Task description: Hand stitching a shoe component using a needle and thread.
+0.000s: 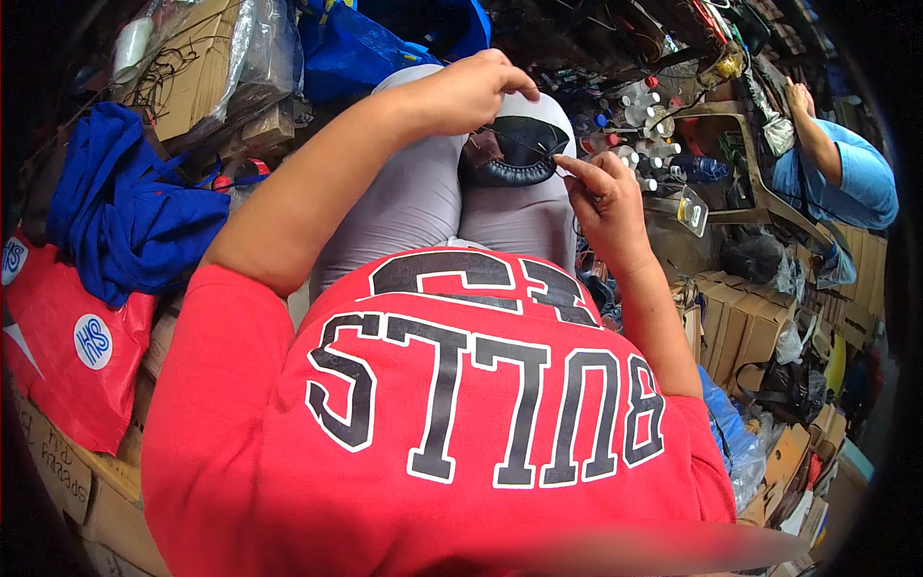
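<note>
Curved, puckered, glossy black piece point(516, 154)

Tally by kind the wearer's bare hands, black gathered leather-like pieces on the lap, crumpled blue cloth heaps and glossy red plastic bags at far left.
Left hand and right hand: 2
Black leather-like piece: 1
Blue cloth heap: 1
Red plastic bag: 1
Total: 5

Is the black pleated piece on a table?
No, the black pleated piece lies on the light gray trousers over the person's right thigh, with the right hand at its edge.
</note>
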Demonstrator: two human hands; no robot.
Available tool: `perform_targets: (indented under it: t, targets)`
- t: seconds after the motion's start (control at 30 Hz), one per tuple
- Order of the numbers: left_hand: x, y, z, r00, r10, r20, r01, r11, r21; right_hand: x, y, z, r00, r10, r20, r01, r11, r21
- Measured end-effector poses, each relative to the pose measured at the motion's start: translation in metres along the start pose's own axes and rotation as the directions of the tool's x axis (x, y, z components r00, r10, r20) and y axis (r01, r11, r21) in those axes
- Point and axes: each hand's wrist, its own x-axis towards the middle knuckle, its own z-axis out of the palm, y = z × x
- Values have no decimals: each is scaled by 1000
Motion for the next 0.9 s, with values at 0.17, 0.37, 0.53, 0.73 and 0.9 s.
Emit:
perform_targets:
  t: [0.17,0.37,0.53,0.73,0.9]
  targets:
    - [-31,6,22,989,-81,-124,62,986,-152,-10,-7,8,998,-50,-28,46,992,-118]
    - [-44,1,37,946,179,-271,-81,939,335,-12,-9,10,999,-16,-29,13,994,-107]
    - [-33,0,35,951,106,-291,-104,994,24,-3,7,-1,961,225,161,-257,939,227]
    - [-24,-9,37,966,142,-218,-132,989,61,8,24,-4,956,167,243,-249,898,362]
    - [-22,-10,37,966,157,-204,-149,987,55,13,27,-8,947,162,278,-258,899,354]
